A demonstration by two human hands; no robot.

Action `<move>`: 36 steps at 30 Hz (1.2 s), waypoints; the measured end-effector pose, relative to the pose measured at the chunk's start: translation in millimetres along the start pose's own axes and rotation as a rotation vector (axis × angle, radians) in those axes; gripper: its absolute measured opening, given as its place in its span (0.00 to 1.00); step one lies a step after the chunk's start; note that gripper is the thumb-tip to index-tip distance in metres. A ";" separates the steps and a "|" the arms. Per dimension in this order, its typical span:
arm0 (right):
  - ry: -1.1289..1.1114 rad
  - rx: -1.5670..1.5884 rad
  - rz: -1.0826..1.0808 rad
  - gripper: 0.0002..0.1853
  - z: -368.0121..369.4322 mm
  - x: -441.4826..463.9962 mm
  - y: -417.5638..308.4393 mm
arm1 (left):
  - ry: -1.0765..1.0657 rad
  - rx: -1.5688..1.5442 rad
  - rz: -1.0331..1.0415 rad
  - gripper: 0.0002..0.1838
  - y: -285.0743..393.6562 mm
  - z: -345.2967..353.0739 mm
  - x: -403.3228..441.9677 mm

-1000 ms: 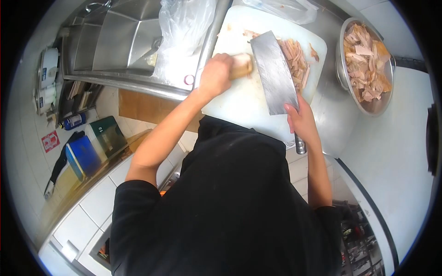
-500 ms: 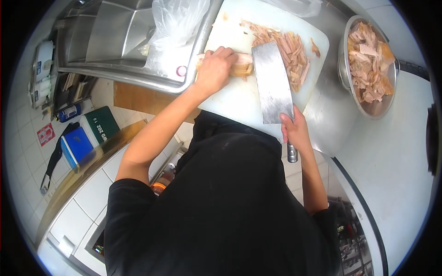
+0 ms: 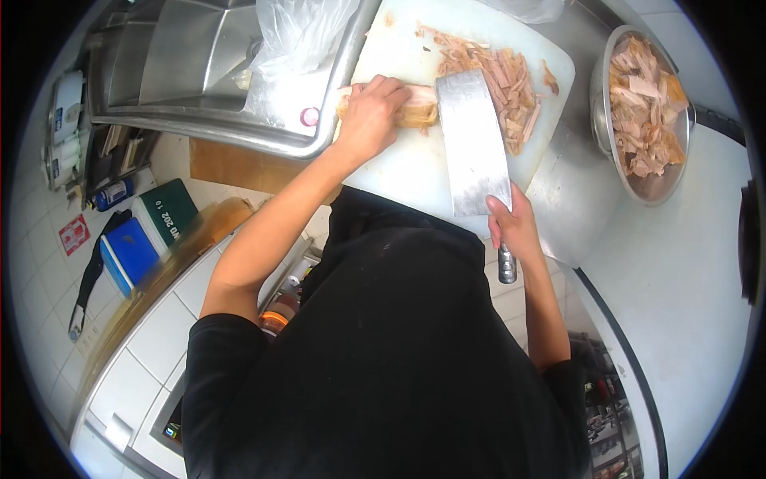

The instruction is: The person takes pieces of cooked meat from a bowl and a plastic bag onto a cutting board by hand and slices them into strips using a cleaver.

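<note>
Left hand [image 3: 370,124] pins an unsliced chunk [image 3: 419,114]; right hand [image 3: 517,228] grasps a cleaver [image 3: 475,144] beside it. Cut strips [image 3: 512,89] lie ahead of that hand, meat pieces [image 3: 645,108] in a bowl [image 3: 656,190] rightward.

Steel counter [image 3: 561,195] | on it: white cutting board [image 3: 395,180]; metal bowl [image 3: 652,188]

The head camera looks steeply down over the wearer's black shirt [image 3: 375,319], facing forward to the cutting board [image 3: 407,172]. Fairly near, its wide view takes in the sink [image 3: 191,68] left of the cutting board and the bowl [image 3: 668,182] right of it.
</note>
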State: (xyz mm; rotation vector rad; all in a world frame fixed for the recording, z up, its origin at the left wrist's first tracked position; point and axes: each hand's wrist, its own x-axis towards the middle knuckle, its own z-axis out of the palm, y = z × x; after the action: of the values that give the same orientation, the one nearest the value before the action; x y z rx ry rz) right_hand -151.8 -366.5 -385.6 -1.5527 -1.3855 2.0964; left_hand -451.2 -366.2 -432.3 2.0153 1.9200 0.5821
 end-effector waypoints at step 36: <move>-0.079 0.094 -0.119 0.14 32.4 43.4 12.5 | 0.149 -0.198 -0.021 0.19 -34.7 -12.7 -18.5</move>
State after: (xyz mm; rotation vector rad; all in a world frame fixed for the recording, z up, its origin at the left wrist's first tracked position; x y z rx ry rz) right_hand -192.9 -364.6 -422.8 -1.3322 -1.3484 2.1385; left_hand -488.2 -383.2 -439.3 1.8729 1.8790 0.9021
